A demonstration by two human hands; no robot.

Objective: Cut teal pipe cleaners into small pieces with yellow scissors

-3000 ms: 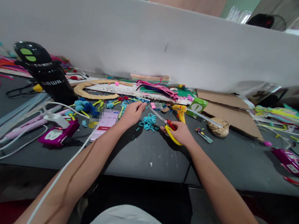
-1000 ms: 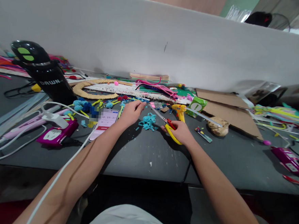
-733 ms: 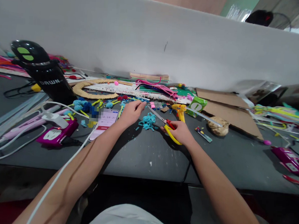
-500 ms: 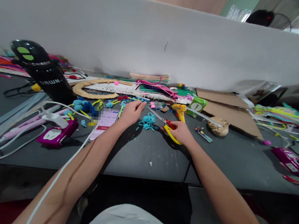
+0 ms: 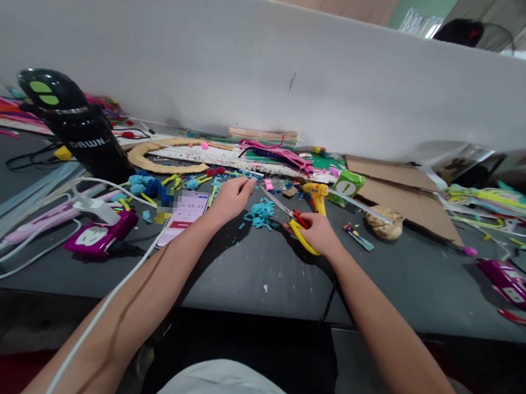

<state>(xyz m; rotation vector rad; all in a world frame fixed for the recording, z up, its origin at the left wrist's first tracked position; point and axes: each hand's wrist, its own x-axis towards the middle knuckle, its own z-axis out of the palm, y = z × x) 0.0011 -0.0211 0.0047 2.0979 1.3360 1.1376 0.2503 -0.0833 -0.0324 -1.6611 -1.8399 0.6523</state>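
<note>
My right hand [image 5: 318,232] is closed round the red and yellow handles of a pair of scissors [image 5: 290,214]. The scissors' blades point up and left, their tips close to my left hand [image 5: 233,198]. That left hand is closed, thumb against fingers, and whatever it pinches is hidden or too small to name. Below the blades, between the hands, lies a small heap of short light-blue cut pieces [image 5: 262,214] on the dark grey table [image 5: 248,280]. Just beyond the right hand is a yellow glue gun [image 5: 317,195] with a clear stick at its back.
A phone [image 5: 190,210] showing a timer lies by my left forearm, with a white cable across that arm. Further left are a purple device [image 5: 102,234] and a black bottle [image 5: 78,127]. A green packet [image 5: 347,188], a pale lump [image 5: 384,222] and cardboard [image 5: 406,207] lie right.
The scissors' tips have shifted very slightly to the right. Both hands stay almost in the same place, and the blue heap looks much the same.
</note>
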